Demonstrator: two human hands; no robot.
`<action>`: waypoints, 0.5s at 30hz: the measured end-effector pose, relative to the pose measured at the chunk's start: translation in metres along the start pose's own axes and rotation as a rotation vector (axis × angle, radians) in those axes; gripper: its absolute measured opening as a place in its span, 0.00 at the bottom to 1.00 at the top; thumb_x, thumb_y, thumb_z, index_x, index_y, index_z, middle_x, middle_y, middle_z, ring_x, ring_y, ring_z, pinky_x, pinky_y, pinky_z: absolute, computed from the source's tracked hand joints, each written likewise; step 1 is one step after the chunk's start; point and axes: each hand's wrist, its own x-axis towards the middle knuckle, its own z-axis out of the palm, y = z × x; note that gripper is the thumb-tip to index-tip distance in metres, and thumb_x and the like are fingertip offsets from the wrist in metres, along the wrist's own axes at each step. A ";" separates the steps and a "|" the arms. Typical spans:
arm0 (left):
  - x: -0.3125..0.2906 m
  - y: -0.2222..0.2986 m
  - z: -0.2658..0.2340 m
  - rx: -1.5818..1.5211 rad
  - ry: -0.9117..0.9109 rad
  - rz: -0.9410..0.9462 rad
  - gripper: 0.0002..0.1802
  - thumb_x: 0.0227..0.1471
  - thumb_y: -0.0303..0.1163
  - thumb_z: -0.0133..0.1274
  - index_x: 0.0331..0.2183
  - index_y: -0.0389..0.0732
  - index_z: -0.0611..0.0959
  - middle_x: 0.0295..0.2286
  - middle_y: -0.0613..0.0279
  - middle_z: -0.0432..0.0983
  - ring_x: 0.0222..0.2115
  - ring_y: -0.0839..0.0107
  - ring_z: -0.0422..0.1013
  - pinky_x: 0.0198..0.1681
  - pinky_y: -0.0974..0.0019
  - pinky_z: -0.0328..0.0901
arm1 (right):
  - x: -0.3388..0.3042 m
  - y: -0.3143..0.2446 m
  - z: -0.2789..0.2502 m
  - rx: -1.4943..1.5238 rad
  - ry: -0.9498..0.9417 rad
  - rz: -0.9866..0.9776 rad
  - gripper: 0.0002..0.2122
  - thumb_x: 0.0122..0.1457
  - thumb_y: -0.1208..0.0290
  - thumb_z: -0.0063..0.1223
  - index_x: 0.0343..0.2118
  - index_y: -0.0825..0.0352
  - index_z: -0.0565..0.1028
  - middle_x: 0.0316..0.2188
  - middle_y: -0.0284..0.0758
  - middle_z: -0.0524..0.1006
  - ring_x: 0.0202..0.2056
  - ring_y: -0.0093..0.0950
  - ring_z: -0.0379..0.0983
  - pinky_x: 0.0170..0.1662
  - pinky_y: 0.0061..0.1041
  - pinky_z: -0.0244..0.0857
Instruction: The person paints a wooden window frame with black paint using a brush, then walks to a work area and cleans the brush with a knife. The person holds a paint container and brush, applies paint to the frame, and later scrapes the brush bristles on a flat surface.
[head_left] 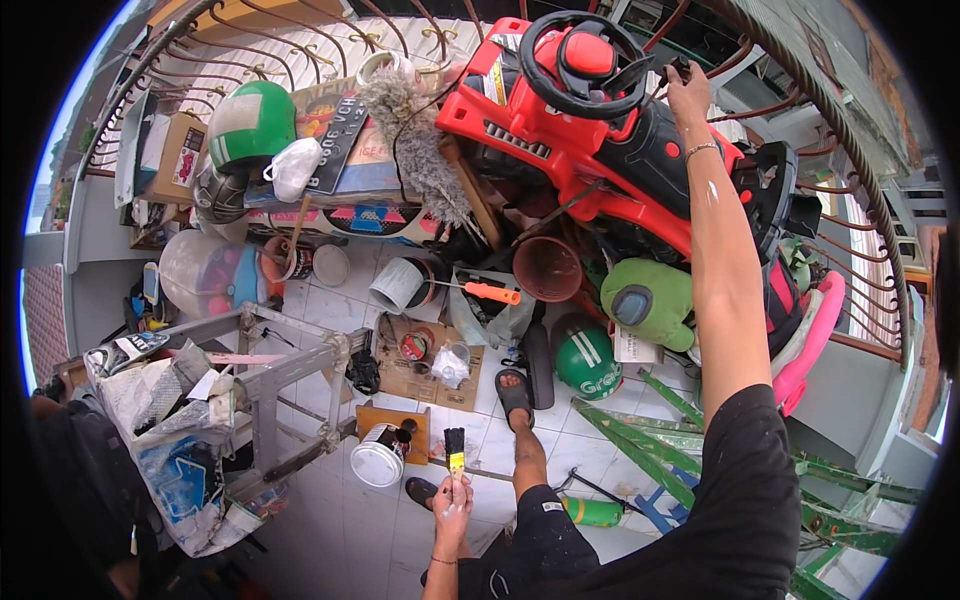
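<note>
My left hand (452, 510), low in the middle, is closed round a paintbrush (456, 455) with black bristles pointing up and a yellow band. A white paint bucket (378, 458) stands just left of it. My right arm stretches up and across a red and black ride-on toy car (650, 150). At the far end, my right hand (688, 98) has its fingers curled on something small and dark beside the black steering wheel (582, 62). Whether that dark piece belongs to the car or is loose, I cannot make out.
A metal stepladder (290, 370) stands at left, a green folded ladder (640, 440) at right. A paint roller (490, 293) with orange handle, a maroon bucket (547, 268), a green helmet (587, 360) and cardboard (455, 385) lie on the tiles. Curved railing (850, 130) borders the far side.
</note>
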 end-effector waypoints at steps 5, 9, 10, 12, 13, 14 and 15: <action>0.004 0.017 0.021 -0.002 -0.019 0.026 0.17 0.67 0.44 0.43 0.38 0.39 0.74 0.21 0.71 0.64 0.17 0.85 0.57 0.19 0.79 0.53 | -0.035 -0.045 -0.075 0.439 -0.021 -0.023 0.13 0.61 0.74 0.57 0.47 0.69 0.74 0.39 0.38 0.81 0.40 0.26 0.76 0.44 0.24 0.69; 0.000 0.052 0.042 -0.079 -0.051 0.092 0.19 0.67 0.47 0.44 0.39 0.38 0.74 0.21 0.73 0.64 0.17 0.86 0.55 0.19 0.80 0.50 | -0.148 -0.082 -0.133 1.100 -0.174 0.231 0.15 0.60 0.82 0.54 0.49 0.70 0.69 0.48 0.45 0.77 0.45 0.29 0.75 0.45 0.28 0.72; 0.003 0.063 0.047 -0.128 -0.071 0.111 0.19 0.67 0.46 0.44 0.40 0.38 0.74 0.21 0.73 0.63 0.18 0.86 0.54 0.19 0.79 0.50 | -0.181 -0.083 -0.147 1.157 -0.202 0.296 0.14 0.60 0.82 0.52 0.48 0.69 0.68 0.49 0.48 0.75 0.46 0.32 0.75 0.46 0.30 0.73; 0.007 0.079 0.052 -0.146 -0.113 0.152 0.14 0.68 0.40 0.41 0.41 0.39 0.73 0.22 0.73 0.64 0.18 0.86 0.56 0.19 0.80 0.51 | -0.244 -0.089 -0.167 1.272 -0.198 0.450 0.14 0.58 0.84 0.51 0.46 0.69 0.68 0.49 0.50 0.74 0.46 0.35 0.75 0.49 0.32 0.72; 0.009 0.089 0.055 -0.122 -0.116 0.158 0.15 0.68 0.42 0.42 0.41 0.39 0.73 0.22 0.73 0.64 0.18 0.86 0.55 0.19 0.80 0.50 | -0.276 -0.091 -0.177 1.326 -0.193 0.540 0.14 0.57 0.84 0.51 0.46 0.69 0.68 0.50 0.51 0.73 0.47 0.36 0.75 0.50 0.32 0.72; 0.010 0.092 0.054 -0.144 -0.122 0.170 0.15 0.68 0.43 0.42 0.41 0.40 0.73 0.22 0.74 0.64 0.18 0.87 0.55 0.18 0.80 0.50 | -0.305 -0.097 -0.182 1.334 -0.208 0.608 0.14 0.56 0.84 0.51 0.45 0.69 0.68 0.50 0.51 0.73 0.48 0.36 0.74 0.51 0.33 0.71; 0.011 0.091 0.051 -0.156 -0.136 0.190 0.16 0.68 0.43 0.42 0.41 0.40 0.74 0.23 0.74 0.64 0.18 0.87 0.55 0.19 0.81 0.52 | -0.334 -0.103 -0.186 1.344 -0.228 0.677 0.14 0.55 0.85 0.52 0.44 0.69 0.68 0.51 0.52 0.72 0.49 0.36 0.73 0.53 0.33 0.71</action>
